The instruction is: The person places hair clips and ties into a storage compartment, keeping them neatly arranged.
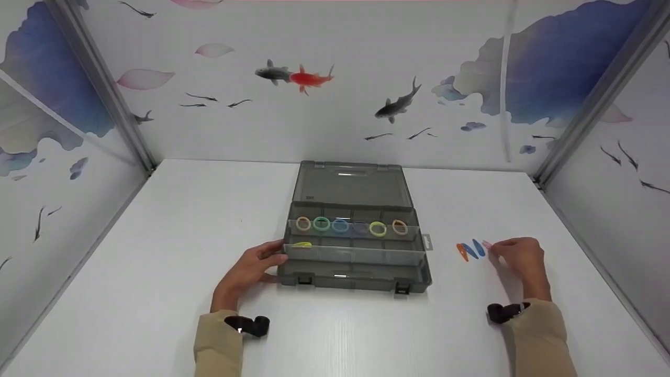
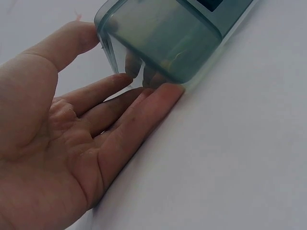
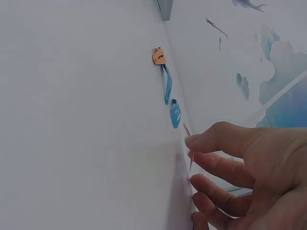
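A grey see-through compartment box (image 1: 352, 286) stands with its lid folded back. My left hand (image 1: 251, 269) rests at its left side, fingers nearly straight against the wall and thumb at the edge, as the left wrist view shows too. To the right, my right hand (image 1: 523, 256) pinches a pink hair clip (image 3: 191, 163) between thumb and forefinger, close over the table. Beside it lie an orange hair clip (image 1: 462, 252) and two blue hair clips, one (image 1: 478, 248) nearest the hand. A yellow hair clip (image 1: 302, 244) is in the box's middle row at left.
Several coloured rings, among them a green one (image 1: 321, 224) and an orange one (image 1: 400, 226), stand along the box's back row. A clear tab (image 1: 427, 242) sticks out at the right side. Printed panels (image 1: 335, 131) wall the white table (image 1: 335, 335) at back and sides.
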Demonstrator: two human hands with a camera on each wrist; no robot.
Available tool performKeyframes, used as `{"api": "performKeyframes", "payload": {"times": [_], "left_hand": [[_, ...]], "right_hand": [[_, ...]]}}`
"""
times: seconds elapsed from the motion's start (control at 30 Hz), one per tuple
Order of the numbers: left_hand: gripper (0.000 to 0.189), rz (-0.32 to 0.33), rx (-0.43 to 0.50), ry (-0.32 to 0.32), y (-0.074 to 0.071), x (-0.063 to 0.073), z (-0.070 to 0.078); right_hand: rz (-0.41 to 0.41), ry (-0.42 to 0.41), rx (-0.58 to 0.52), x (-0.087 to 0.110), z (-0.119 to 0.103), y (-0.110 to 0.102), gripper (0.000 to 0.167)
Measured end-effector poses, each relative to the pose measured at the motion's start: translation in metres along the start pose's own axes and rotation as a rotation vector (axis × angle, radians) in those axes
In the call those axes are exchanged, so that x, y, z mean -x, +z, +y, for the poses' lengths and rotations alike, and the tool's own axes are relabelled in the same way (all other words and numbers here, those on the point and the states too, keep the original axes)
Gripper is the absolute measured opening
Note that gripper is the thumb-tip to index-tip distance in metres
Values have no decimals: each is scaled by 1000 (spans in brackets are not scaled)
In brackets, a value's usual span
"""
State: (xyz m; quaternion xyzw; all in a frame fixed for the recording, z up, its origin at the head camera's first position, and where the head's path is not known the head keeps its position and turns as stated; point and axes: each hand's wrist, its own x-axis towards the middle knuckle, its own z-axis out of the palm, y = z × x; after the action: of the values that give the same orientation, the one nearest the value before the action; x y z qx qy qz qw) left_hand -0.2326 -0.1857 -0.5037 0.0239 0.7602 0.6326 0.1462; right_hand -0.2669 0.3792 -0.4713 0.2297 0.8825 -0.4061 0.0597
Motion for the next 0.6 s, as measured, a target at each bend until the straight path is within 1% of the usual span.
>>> {"api": "performKeyframes", "payload": {"times": [0.13, 0.3, 0.37, 0.53, 0.6], "left_hand": [[64, 7, -6, -6, 0, 0, 1], [65, 12, -6, -12, 0, -1, 1], [64, 16, -2, -15, 0, -1, 1], [63, 21, -3, -16, 2, 0, 2], [63, 20, -6, -15, 2, 0, 2]], "right_hand": [[-5, -1, -73, 3, -12, -5, 54], [29, -63, -111, 15, -31, -11, 53], [41, -106, -100, 20, -37, -12, 53], [84, -258, -62, 34, -49, -12, 53], [79, -308, -65, 41, -56, -9, 54]]}}
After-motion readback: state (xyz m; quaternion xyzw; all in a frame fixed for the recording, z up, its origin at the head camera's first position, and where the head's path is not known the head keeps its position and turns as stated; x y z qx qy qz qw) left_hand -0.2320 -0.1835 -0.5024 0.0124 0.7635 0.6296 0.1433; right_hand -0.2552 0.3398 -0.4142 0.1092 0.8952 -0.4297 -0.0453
